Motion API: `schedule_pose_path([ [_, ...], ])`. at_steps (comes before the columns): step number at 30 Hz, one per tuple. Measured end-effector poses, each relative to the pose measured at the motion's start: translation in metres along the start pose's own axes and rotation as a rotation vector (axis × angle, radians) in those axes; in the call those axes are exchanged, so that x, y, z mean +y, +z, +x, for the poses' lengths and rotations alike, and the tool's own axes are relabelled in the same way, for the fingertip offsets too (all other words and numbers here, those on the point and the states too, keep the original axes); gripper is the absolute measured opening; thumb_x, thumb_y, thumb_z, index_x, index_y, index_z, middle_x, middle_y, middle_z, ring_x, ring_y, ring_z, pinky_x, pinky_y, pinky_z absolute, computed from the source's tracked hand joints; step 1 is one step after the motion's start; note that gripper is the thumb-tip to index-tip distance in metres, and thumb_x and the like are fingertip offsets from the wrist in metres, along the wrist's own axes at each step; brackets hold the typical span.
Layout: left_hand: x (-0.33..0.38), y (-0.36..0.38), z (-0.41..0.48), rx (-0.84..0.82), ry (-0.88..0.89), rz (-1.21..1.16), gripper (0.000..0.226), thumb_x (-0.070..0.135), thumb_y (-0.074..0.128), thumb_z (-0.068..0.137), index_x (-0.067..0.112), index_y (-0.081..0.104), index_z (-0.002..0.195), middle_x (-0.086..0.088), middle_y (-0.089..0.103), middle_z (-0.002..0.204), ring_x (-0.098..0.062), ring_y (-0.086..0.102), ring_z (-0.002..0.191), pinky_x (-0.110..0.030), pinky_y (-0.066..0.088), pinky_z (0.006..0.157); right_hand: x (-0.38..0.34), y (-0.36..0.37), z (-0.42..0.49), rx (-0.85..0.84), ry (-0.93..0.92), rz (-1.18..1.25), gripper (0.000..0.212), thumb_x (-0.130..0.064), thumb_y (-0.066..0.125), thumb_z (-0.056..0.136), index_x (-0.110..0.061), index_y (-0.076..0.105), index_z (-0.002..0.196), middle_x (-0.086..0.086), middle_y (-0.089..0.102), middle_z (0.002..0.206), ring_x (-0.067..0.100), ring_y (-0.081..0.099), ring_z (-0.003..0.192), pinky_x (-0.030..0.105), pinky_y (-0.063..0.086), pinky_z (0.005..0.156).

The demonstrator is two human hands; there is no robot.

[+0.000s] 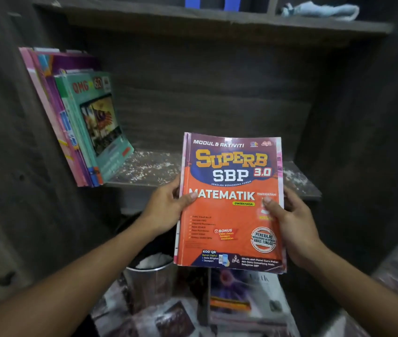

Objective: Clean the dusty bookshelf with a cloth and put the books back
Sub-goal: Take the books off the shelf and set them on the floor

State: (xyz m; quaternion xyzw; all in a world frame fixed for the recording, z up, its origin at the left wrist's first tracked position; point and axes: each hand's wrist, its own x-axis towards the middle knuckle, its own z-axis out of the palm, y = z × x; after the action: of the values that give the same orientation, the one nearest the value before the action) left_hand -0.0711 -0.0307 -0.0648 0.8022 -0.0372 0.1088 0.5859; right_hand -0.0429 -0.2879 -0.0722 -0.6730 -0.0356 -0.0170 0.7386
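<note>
Though aslant, books (91, 127) left of workbook (229, 215)

Looks like a study corner in a home. Shows in the dark wooden bookshelf (205, 93) with its flecked, worn board, school workbooks (83, 127) leaning at the left wall, a Matematik workbook (229, 203) held before it, a pale cloth (322, 10) above, a metal bin (149, 280) and loose books (246, 295) below.
</note>
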Motion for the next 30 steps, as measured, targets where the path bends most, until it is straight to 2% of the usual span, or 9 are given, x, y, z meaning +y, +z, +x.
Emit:
schedule_pose_path([
  [5, -0.034, 0.037, -0.013, -0.093, -0.074, 0.009, 0.034, 0.022, 0.068, 0.091, 0.019, 0.063, 0.124, 0.005, 0.074, 0.106, -0.013, 0.071, 0.096, -0.039, 0.055, 0.092, 0.029, -0.033, -0.023, 0.059, 0.099, -0.057, 0.031, -0.016, 0.062, 0.095, -0.025, 0.059, 0.125, 0.009, 0.076, 0.099, 0.032, 0.075, 0.082, 0.053, 0.06, 0.075],
  [9, -0.065, 0.057, -0.017, -0.187, -0.146, 0.025, 0.028, 0.034, 0.072, 0.083, 0.033, 0.066, 0.111, 0.003, 0.074, 0.106, -0.015, 0.07, 0.098, -0.041, 0.053, 0.095, 0.058, -0.049, -0.029, 0.115, 0.203, -0.059, 0.027, -0.013, 0.063, 0.095, -0.021, 0.063, 0.121, 0.011, 0.076, 0.097, 0.035, 0.074, 0.082, 0.058, 0.058, 0.079],
  [14, -0.092, 0.078, -0.016, -0.257, -0.272, 0.035, 0.026, 0.015, 0.067, 0.091, 0.016, 0.067, 0.117, -0.002, 0.073, 0.11, -0.018, 0.069, 0.101, -0.037, 0.052, 0.096, 0.086, -0.059, -0.028, 0.148, 0.33, -0.074, 0.018, -0.008, 0.062, 0.095, -0.016, 0.066, 0.11, 0.011, 0.077, 0.091, 0.033, 0.075, 0.078, 0.052, 0.059, 0.077],
  [17, -0.108, 0.088, -0.009, -0.271, -0.342, 0.05, 0.018, 0.017, 0.067, 0.091, 0.024, 0.068, 0.107, -0.001, 0.074, 0.105, -0.018, 0.071, 0.094, -0.039, 0.054, 0.094, 0.099, -0.064, -0.016, 0.136, 0.403, -0.121, 0.016, -0.01, 0.062, 0.095, -0.014, 0.065, 0.11, 0.012, 0.076, 0.09, 0.033, 0.075, 0.078, 0.055, 0.059, 0.079],
  [20, -0.118, 0.1, -0.002, -0.263, -0.405, 0.074, 0.019, 0.016, 0.065, 0.092, 0.019, 0.066, 0.112, -0.003, 0.073, 0.104, -0.016, 0.071, 0.088, -0.033, 0.055, 0.09, 0.114, -0.065, -0.001, 0.14, 0.451, -0.146, 0.015, -0.011, 0.062, 0.094, -0.016, 0.067, 0.108, 0.012, 0.076, 0.09, 0.034, 0.075, 0.078, 0.058, 0.058, 0.08],
  [24, -0.136, 0.109, 0.009, -0.261, -0.445, 0.117, 0.025, 0.022, 0.068, 0.091, 0.019, 0.066, 0.115, 0.001, 0.074, 0.105, -0.014, 0.071, 0.09, -0.034, 0.054, 0.092, 0.133, -0.068, 0.013, 0.136, 0.509, -0.153, 0.014, -0.011, 0.063, 0.094, -0.015, 0.067, 0.107, 0.013, 0.076, 0.094, 0.035, 0.074, 0.081, 0.057, 0.058, 0.081],
  [28, -0.15, 0.118, 0.019, -0.266, -0.513, 0.094, 0.028, 0.016, 0.066, 0.091, 0.011, 0.064, 0.119, -0.005, 0.071, 0.11, -0.019, 0.069, 0.092, -0.027, 0.055, 0.081, 0.149, -0.07, 0.024, 0.135, 0.563, -0.164, 0.016, -0.011, 0.063, 0.094, -0.014, 0.067, 0.109, 0.013, 0.076, 0.096, 0.034, 0.075, 0.082, 0.055, 0.058, 0.082],
  [30, -0.158, 0.121, 0.023, -0.248, -0.538, 0.105, 0.028, 0.016, 0.068, 0.09, 0.007, 0.065, 0.116, -0.007, 0.071, 0.111, -0.021, 0.069, 0.093, -0.033, 0.057, 0.084, 0.156, -0.069, 0.029, 0.139, 0.59, -0.181, 0.016, -0.014, 0.063, 0.094, -0.014, 0.066, 0.11, 0.013, 0.076, 0.096, 0.034, 0.075, 0.081, 0.055, 0.058, 0.081],
])
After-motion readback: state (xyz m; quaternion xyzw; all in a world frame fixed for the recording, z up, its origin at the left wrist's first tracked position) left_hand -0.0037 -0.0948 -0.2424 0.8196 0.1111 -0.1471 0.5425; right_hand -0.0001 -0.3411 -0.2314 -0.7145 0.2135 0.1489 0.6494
